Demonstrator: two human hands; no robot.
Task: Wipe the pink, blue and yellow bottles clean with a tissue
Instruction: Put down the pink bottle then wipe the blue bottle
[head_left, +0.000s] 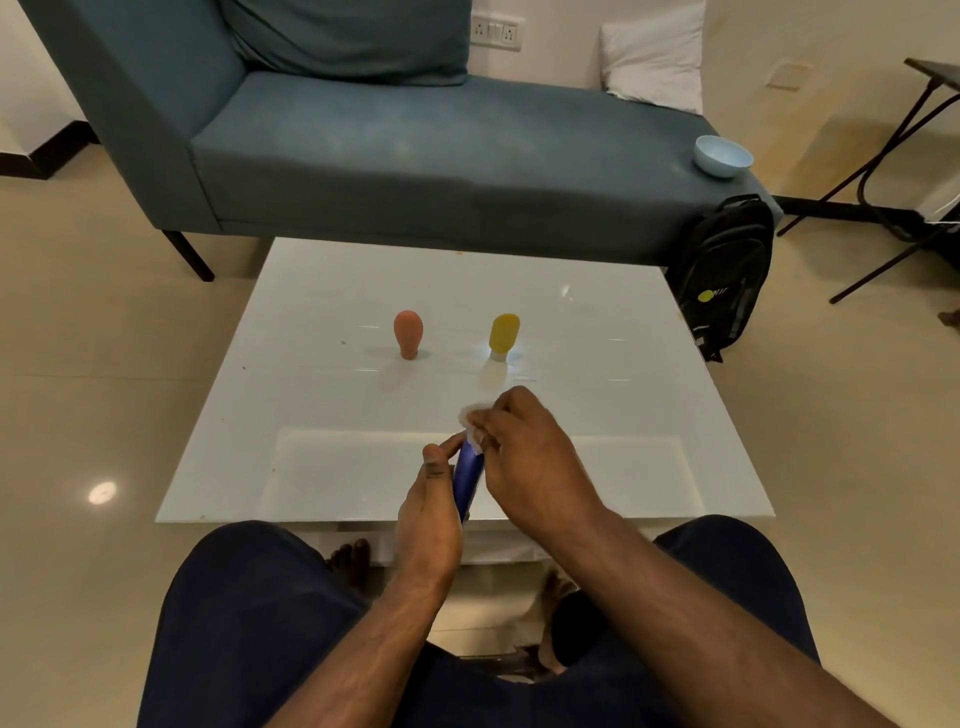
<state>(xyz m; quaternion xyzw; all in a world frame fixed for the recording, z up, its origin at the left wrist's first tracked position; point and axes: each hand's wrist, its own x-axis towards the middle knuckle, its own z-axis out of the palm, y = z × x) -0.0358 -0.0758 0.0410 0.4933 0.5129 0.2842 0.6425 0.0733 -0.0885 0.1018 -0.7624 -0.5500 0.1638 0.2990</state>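
Low in the frame's centre, the left hand (428, 512) is gripping the blue bottle (467, 480) while the right hand (524, 457) is pinching the tissue (474, 418) against its top. The bottle is probably light, slick and squeezable, so holding its body seems best.

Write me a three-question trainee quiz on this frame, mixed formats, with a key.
1. True or false: the pink bottle lies on its side on the white table.
2. Which bottle is being held? A) yellow bottle B) blue bottle C) pink bottle
3. Fill in: the right hand presses a ___ against the held bottle's top end.

Key: 1. False, it stands cap-down. 2. B, gripped by the left hand. 3. tissue.
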